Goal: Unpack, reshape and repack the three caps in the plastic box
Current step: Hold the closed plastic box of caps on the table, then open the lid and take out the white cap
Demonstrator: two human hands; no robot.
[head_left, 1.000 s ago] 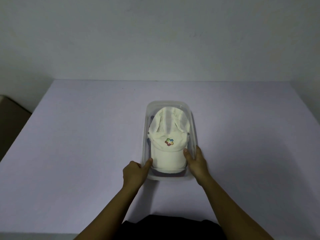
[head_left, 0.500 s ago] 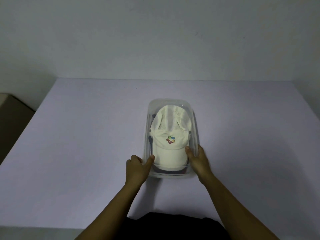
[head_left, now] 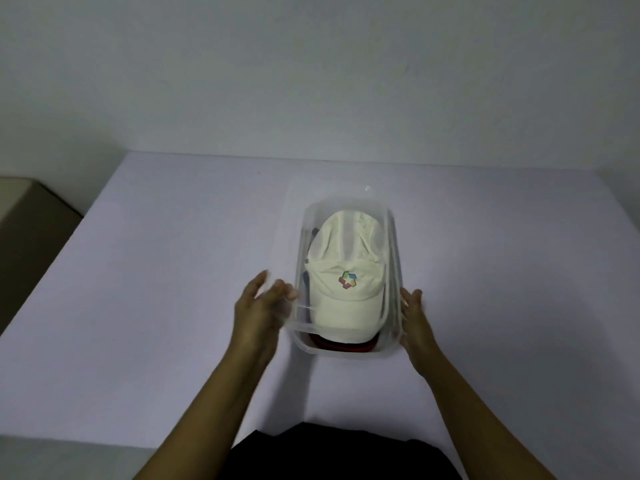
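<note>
Currently box (head_left: 391, 351) holds white cap (head_left: 346, 271) atop dark cap (head_left: 341, 346). Left hand (head_left: 256, 317) at tilted lid (head_left: 292, 223), grip unclear. Right hand (head_left: 415, 320) flat against box.

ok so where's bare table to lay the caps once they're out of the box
Wide bare table left of the left hand, the same right of the right hand, and a strip between the plastic box and the wall. Crowded around the box's near end, where both hands flank it.

Pale bench (head_left: 138, 306) set against a plain wall (head_left: 311, 81).
A brown block (head_left: 31, 216) is seen beside the bench's left edge; the room is dimly lit.
</note>
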